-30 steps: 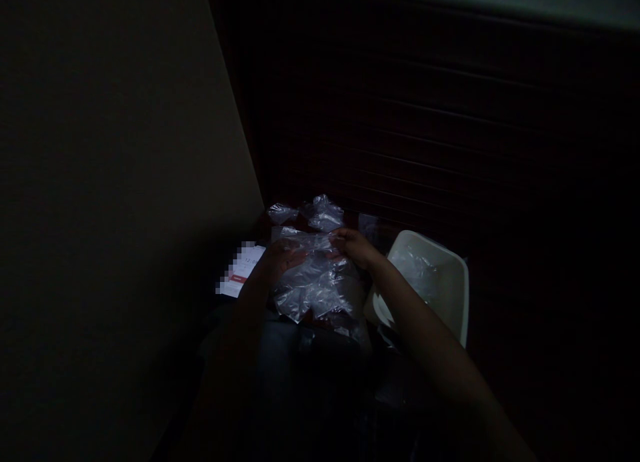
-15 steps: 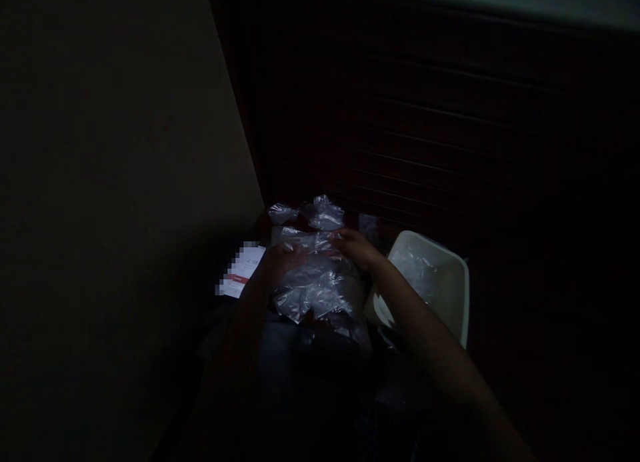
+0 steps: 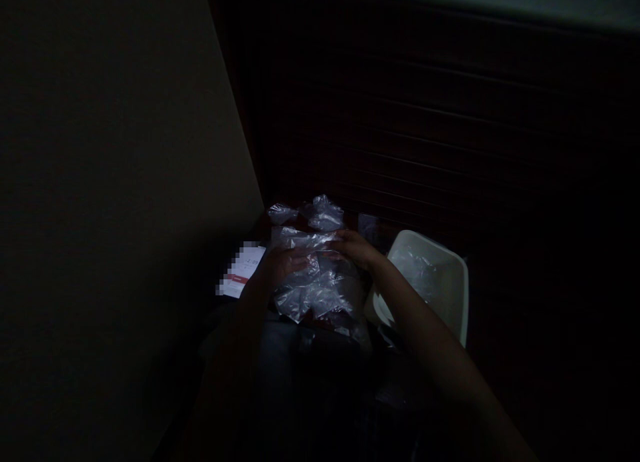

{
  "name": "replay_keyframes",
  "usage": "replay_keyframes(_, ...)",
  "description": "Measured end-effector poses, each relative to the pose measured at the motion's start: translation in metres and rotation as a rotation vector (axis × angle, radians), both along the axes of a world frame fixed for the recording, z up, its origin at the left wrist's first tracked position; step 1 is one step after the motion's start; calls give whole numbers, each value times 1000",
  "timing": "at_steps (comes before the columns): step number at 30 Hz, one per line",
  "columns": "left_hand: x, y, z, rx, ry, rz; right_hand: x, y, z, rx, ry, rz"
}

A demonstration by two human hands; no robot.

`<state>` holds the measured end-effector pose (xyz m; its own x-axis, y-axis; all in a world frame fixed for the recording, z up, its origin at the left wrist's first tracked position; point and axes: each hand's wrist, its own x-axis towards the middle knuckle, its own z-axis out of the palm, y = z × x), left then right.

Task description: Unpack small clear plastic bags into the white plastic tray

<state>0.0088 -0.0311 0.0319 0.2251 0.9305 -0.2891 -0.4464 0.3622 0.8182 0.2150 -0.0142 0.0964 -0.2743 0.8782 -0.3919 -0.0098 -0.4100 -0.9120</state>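
Note:
In very dim light, a crinkled clear plastic bag (image 3: 315, 239) lies in front of me, with more clear plastic (image 3: 325, 292) on its near side. My left hand (image 3: 283, 265) rests over the left part of the bag, fingers stretched out across the film. At the right, my right hand (image 3: 356, 249) has its fingers and thumb on the bag's upper edge, with film between them. Crumpled plastic pieces (image 3: 325, 214) lie just beyond. Whether anything is inside the bag is too dark to tell.
A pale plastic tub (image 3: 463, 295) with clear plastic in it stands to the right, partly behind my right forearm. A lit phone screen (image 3: 245, 269) lies at the left. A plain wall (image 3: 125, 149) rises on the left, and dark slatted panelling (image 3: 425, 129) is ahead.
My left hand has shifted slightly down on the plastic, its fingers now flatter. The right hand has stayed almost in place, and the film between the hands has folded differently.

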Motion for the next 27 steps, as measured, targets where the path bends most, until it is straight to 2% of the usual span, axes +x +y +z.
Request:
replay_keyframes(6, 3, -1, 2, -78, -29, -15, -1, 0, 1, -13, 18, -16)
replay_keyframes(14, 3, 0, 5, 16, -20, 32, 1, 1, -1, 35, 0, -20)
replay_keyframes(22, -2, 0, 4, 52, -48, -10, 5, 5, -9, 101, -48, -82)
replay_keyframes(27, -2, -1, 5, 65, -38, -1, 5, 6, -9, 113, -67, -97)
